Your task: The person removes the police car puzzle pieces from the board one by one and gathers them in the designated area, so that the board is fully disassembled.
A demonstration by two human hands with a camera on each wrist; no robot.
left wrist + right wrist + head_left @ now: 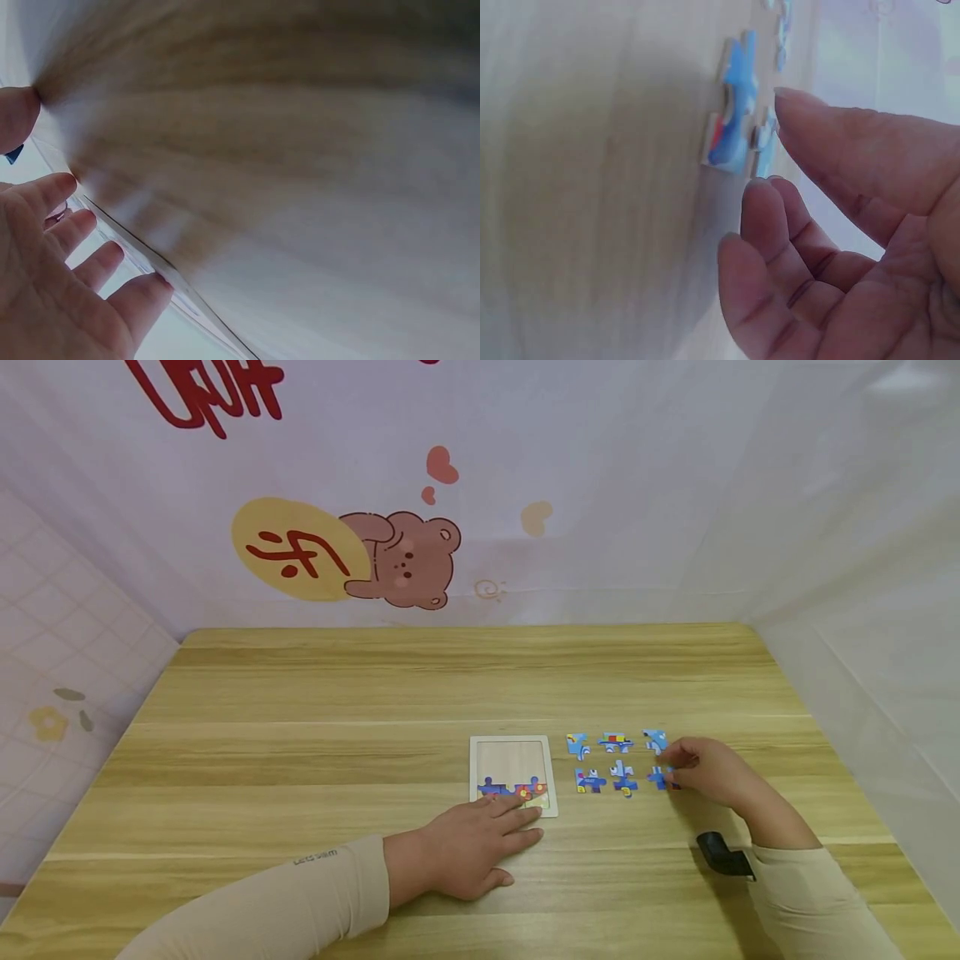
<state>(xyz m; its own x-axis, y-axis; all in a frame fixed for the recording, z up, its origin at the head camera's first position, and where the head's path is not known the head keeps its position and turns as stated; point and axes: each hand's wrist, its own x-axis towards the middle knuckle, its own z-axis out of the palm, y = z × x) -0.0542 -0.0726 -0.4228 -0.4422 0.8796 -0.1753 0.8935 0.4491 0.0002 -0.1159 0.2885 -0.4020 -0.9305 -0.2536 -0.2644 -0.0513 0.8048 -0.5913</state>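
A shallow puzzle tray with a pale rim lies in front of me; joined jigsaw pieces fill its near part. My left hand rests on the tray's near edge with fingers spread and partly hides those pieces. In the left wrist view its fingertips touch the tray edge. My right hand is over the right end of the loose pieces, nearest the lower-right jigsaw piece. In the right wrist view a blue jigsaw piece lies just beyond its fingertips; thumb and loosely bent fingers stand apart, with nothing visible between them.
Several loose jigsaw pieces lie in two rows right of the tray. A black angled object is at the right wrist. The wooden table meets a printed white cloth at its back edge.
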